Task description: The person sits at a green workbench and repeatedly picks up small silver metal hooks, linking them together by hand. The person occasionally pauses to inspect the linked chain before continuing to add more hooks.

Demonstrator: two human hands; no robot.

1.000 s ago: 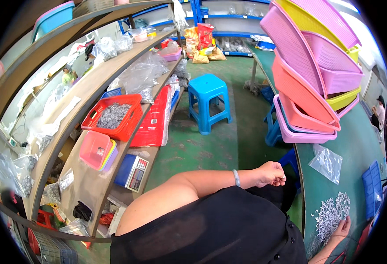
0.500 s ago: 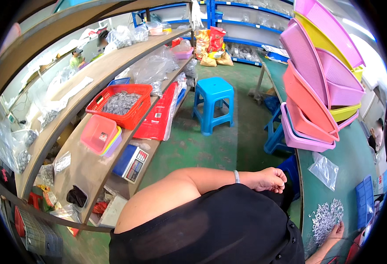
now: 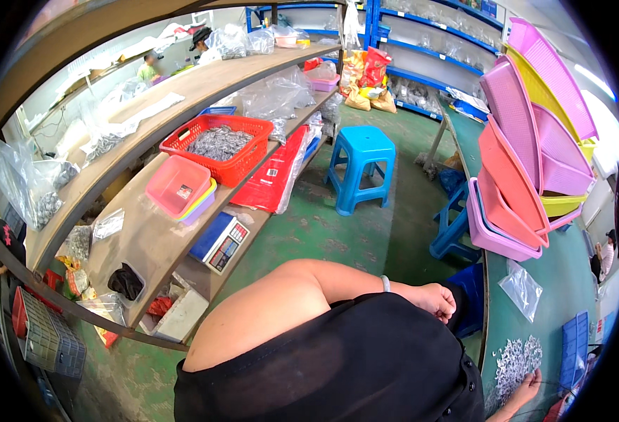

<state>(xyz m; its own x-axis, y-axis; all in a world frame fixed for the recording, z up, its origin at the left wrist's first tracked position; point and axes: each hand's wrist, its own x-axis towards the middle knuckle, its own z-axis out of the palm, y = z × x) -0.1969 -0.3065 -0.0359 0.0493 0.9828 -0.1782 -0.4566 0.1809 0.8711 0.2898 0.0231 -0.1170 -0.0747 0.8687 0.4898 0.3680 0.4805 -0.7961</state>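
Note:
Near the table's edge, my left hand (image 3: 437, 301) hovers in front of my black shirt with its fingers curled into a loose fist; the inside of the fist is hidden. A pale bracelet (image 3: 385, 283) circles that wrist. At the lower right, my right hand (image 3: 528, 386) touches the near right side of a spread pile of small silvery metal pieces (image 3: 516, 362) on the green table (image 3: 563, 281). Its fingertips are drawn together, and any piece between them is too small to make out. A clear plastic bag (image 3: 521, 290) lies on the table beyond the pile.
Pink, yellow and coral baskets (image 3: 510, 183) lean in a tall stack on the table. A blue crate (image 3: 574, 349) stands right of the pile. Blue stools (image 3: 363, 169) are on the floor. Left shelves hold a red basket (image 3: 250, 156) of metal parts, stacked trays (image 3: 179, 186) and a scale (image 3: 219, 242).
My view has shifted, so the surroundings sit further right and lower. My left hand has turned into a more closed fist. My right hand stays by the metal pieces.

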